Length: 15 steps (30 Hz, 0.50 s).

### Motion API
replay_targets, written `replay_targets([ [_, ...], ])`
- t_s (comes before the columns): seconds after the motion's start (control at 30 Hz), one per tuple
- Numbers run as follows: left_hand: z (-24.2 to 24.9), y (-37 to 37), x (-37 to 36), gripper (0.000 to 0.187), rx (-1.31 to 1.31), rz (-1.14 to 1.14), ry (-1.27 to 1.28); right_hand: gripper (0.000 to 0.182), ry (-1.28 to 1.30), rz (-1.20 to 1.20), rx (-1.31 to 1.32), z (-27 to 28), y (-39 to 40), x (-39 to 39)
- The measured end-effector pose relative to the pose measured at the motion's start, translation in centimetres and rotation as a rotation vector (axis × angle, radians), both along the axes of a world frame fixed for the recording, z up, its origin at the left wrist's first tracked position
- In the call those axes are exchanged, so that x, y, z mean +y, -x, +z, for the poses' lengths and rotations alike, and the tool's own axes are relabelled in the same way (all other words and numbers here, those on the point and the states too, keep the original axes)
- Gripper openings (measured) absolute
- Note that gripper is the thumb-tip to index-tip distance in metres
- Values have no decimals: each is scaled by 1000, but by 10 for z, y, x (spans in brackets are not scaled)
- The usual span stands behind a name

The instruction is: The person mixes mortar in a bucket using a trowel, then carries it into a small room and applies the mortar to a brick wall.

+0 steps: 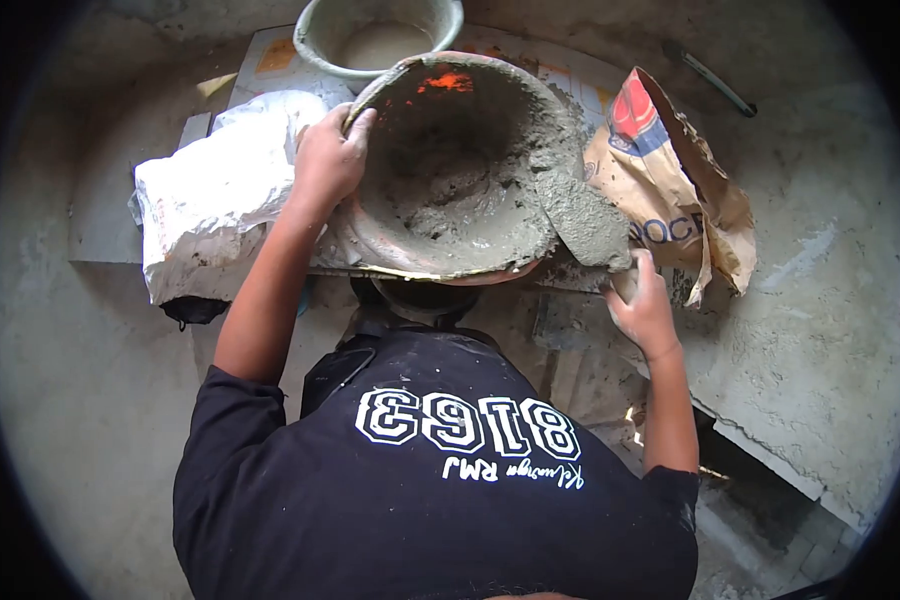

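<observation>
A wide basin [400, 248] coated in grey mortar tilts toward me, with wet mortar [460, 215] gathered in its lower part. Its upper left rim is gripped by my left hand [332, 158], fingers closed over the edge. In my right hand [642, 305] is the handle of a trowel [585, 218], whose blade is covered with mortar and lies across the basin's right rim. The blade's metal is hidden under the mortar. An orange patch of bare basin shows near the top of the inner wall.
Behind the basin stands a pale green bowl [305, 40] with cloudy liquid. A white sack [210, 195] lies to the left, a torn brown paper bag [670, 190] to the right. Farther right, a thin bar [715, 78] rests on the concrete. A broken slab edge [770, 455] borders a dark gap.
</observation>
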<state>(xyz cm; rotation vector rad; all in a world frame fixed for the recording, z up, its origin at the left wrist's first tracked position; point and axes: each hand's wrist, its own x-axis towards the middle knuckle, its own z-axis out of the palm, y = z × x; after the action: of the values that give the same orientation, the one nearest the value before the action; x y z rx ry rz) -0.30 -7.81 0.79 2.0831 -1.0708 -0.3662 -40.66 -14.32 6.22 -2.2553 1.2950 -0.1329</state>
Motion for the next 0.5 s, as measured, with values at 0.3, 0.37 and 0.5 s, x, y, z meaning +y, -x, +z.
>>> replay_targets([
  [0.3,-6,-7,2,39,112,-47,0,23,283,361,416,67,-113,-7],
  [0.37,-7,-8,1,41,86,-62,15,21,266,415,593,53,-148,-24],
  [0.5,-9,-8,1,41,84,-78,47,19,27,444,749,25,-227,-47],
])
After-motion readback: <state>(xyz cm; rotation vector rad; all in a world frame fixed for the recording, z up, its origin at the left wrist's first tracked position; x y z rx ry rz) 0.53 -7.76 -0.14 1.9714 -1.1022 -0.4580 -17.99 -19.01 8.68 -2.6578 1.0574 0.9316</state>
